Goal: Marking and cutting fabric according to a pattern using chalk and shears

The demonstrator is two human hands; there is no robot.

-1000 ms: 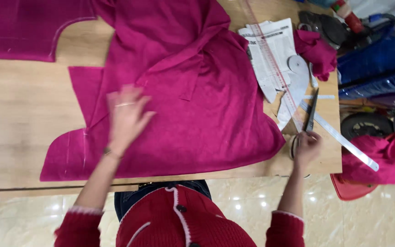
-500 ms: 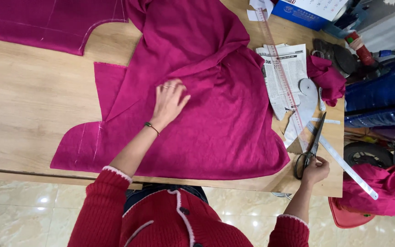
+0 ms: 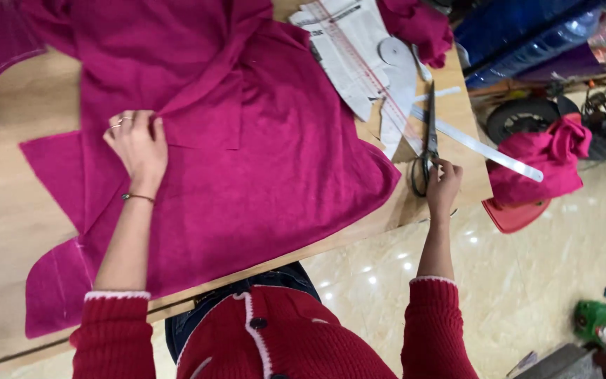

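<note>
- Clearly, left hand (image 3: 137, 144) rests flat, fingers spread, on magenta cloth (image 3: 261, 161)
- right hand (image 3: 443, 186) fingers grip scissors (image 3: 429, 144) handles; blades point away along tabletop (image 3: 8, 210), right of the cloth

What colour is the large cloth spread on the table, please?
The cloth under the left hand is deep magenta pink, seen clearly in the head view.

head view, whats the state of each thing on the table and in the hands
magenta fabric: spread on the table, bunched and folded near the top
left hand: flat on the fabric, pressing a fold
right hand: grip closed on the scissor handles
scissors: blades shut, lying on the table
clear ruler: flat, end past the table edge
paper pattern pieces: lying flat, overlapped
wooden table: partly covered
</note>
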